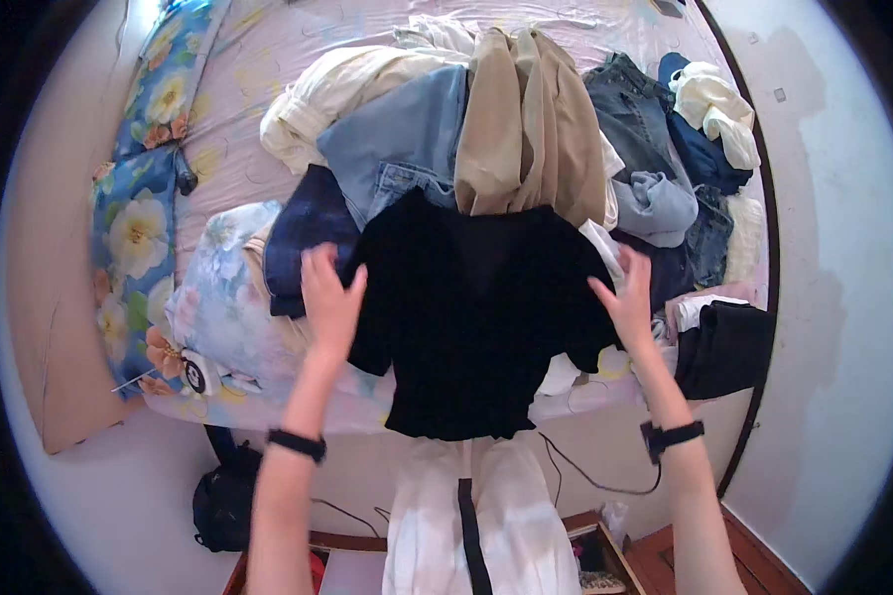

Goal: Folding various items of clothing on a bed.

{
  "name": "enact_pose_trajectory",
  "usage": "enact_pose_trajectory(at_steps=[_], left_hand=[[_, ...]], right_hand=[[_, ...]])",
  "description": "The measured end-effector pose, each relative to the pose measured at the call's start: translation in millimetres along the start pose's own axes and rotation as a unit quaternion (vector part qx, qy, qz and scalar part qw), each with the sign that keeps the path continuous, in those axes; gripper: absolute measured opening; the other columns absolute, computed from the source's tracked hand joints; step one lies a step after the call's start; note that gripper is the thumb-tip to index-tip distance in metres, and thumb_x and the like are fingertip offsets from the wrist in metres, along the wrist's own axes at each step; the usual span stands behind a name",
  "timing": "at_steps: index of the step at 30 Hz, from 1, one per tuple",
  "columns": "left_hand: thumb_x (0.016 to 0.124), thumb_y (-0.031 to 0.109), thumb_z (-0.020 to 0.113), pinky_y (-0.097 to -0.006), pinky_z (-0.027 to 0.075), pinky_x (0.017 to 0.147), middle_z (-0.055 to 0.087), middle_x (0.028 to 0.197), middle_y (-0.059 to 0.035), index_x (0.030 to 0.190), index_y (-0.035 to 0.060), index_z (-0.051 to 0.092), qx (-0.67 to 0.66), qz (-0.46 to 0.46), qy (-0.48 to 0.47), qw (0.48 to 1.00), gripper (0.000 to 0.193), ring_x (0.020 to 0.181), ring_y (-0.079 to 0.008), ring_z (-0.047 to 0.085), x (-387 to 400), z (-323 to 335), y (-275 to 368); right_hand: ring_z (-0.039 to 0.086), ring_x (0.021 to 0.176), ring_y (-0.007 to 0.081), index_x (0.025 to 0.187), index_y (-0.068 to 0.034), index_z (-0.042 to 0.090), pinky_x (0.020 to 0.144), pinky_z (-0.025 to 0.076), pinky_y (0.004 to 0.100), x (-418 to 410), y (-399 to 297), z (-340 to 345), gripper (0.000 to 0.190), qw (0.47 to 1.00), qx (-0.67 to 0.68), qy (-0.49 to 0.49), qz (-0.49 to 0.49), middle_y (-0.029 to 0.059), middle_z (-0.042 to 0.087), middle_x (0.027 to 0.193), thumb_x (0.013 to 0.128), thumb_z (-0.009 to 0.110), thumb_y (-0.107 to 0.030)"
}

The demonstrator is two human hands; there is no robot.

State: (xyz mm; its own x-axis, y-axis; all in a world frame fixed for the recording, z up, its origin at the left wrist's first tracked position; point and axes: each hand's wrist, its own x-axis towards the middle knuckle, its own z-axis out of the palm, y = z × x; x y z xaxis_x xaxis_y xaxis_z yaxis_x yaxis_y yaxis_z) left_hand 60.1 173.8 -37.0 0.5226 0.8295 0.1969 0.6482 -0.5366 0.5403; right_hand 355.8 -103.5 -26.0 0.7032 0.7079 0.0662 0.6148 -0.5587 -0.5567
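A black short-sleeved top (469, 320) lies spread out at the near edge of the bed, its hem hanging towards my legs. My left hand (333, 290) is beside its left sleeve, thumb and fingers apart. Beside the other sleeve, my right hand (626, 291) is likewise spread. Neither hand holds anything; whether the fingertips touch the fabric, I cannot tell. Beyond the neckline are tan trousers (491, 126), a grey-blue garment (409, 111) and light blue denim (405, 182). Dark blue jeans (305, 238) lie next to my left hand.
Cream clothing (350, 74) is heaped at the back. Grey jeans (629, 111), a white garment (714, 104) and folded black clothing (725, 357) lie on the right. At left are floral pillows (138, 238) and a small white round-faced object (198, 372). A black bag (227, 498) and cables are below the bed's edge.
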Motion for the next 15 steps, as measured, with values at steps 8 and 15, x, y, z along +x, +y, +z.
enact_pose_trajectory(at_steps=[8, 15], left_hand=[[0.071, 0.021, 0.073, -0.0412, 0.039, 0.086, 0.046, 0.106, -0.0216, 0.108, -0.0037, 0.042, 0.087, -0.23, -0.078, 0.966, 0.054, 0.103, -0.0366, 0.046, -132, 23, -30], [0.069, 0.009, 0.069, -0.041, 0.039, 0.085, 0.046, 0.104, -0.0202, 0.097, -0.0035, 0.047, 0.105, -0.278, -0.064, 0.953, 0.038, 0.1, -0.0368, 0.046, -133, 20, -51]], right_hand=[[0.042, 0.11, 0.0351, 0.116, 0.005, 0.041, 0.095, 0.035, 0.0384, -103, 72, 41, 0.07, 0.99, -0.007, -0.027, 0.139, 0.0218, 0.042, 0.117, 0.066, 0.077, -0.027], [0.051, 0.099, 0.0307, 0.105, 0.006, 0.053, 0.089, 0.04, 0.0342, -105, 67, 12, 0.043, 0.981, 0.003, -0.046, 0.191, 0.0169, 0.052, 0.104, 0.069, 0.067, -0.011]])
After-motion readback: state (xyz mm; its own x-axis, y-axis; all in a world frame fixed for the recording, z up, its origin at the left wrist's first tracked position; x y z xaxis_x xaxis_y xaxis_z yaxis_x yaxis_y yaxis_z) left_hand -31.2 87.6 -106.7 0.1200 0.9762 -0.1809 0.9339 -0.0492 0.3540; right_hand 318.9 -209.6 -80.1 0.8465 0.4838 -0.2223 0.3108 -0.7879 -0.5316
